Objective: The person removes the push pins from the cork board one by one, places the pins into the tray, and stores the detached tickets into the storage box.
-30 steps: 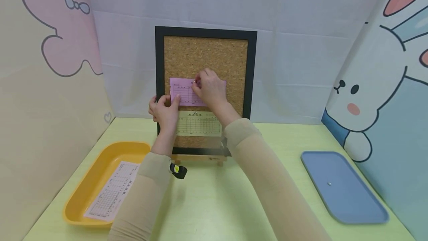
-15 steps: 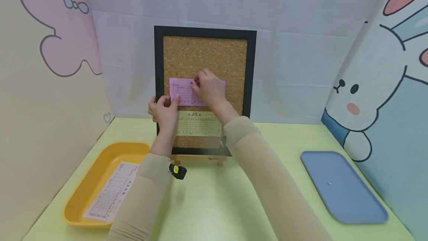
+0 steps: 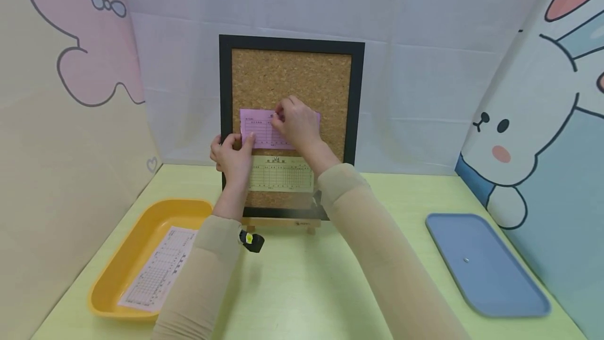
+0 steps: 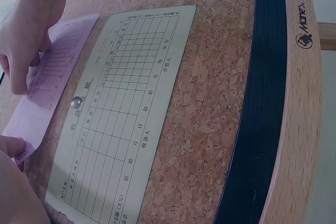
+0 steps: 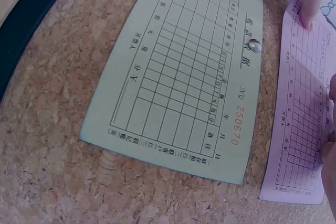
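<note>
A black-framed corkboard stands upright on a wooden easel. My left hand grips its left edge, thumb on the lower left of a pink slip. My right hand covers the slip's right part, thumb and forefinger pinched at its top middle; the pin between them is mostly hidden. Below, a yellow-green slip lies flat on the cork under a silver pin. In the right wrist view, the left thumb touches one end of the pink slip.
At the left a yellow tray holds a pale printed slip. A blue-grey tray at the right bears one small silver pin. Printed cloth walls stand at both sides and a plain pale one behind the board.
</note>
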`<state>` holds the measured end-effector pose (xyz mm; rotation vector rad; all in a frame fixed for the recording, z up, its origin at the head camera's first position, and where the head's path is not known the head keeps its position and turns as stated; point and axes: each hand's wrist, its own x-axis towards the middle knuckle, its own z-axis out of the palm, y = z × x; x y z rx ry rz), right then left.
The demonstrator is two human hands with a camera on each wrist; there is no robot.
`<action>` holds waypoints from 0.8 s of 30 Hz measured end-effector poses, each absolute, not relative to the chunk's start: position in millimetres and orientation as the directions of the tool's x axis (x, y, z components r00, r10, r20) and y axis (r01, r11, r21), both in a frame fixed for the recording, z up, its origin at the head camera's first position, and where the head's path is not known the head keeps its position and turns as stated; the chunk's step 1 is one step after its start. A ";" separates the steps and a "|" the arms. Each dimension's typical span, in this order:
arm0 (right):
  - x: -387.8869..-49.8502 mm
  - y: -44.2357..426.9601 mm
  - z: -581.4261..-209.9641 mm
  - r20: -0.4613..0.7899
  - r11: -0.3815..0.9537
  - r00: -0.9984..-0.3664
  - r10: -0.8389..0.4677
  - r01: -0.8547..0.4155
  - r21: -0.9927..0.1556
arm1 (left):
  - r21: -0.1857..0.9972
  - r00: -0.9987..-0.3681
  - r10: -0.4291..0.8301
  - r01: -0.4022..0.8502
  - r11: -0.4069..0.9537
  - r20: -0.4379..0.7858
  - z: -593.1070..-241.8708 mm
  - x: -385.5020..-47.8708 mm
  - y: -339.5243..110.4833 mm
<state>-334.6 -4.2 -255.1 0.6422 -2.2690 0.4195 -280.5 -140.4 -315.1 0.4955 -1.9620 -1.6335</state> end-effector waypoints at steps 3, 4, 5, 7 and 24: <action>-333.3 -3.5 -254.2 0.724 0.820 -0.616 -0.312 -0.559 -0.122 | 0.977 -0.789 -0.589 0.060 0.205 0.172 -315.1 -280.5 -140.0; -333.1 -3.3 -253.8 0.724 0.819 -0.616 -0.311 -0.560 -0.124 | 0.976 -0.788 -0.590 0.062 0.207 0.175 -314.9 -280.6 -140.0; -332.7 -3.1 -253.5 0.724 0.818 -0.615 -0.312 -0.562 -0.126 | 0.976 -0.787 -0.590 0.064 0.209 0.178 -314.9 -280.6 -140.0; -332.0 -2.6 -253.2 0.720 0.813 -0.616 -0.318 -0.568 -0.127 | 0.976 -0.787 -0.591 0.066 0.208 0.179 -314.8 -280.3 -139.9; -315.4 20.8 -242.5 0.744 0.732 -0.598 -0.297 -0.643 -0.225 | 0.976 -0.779 -0.595 0.100 0.194 0.199 -306.4 -267.9 -144.9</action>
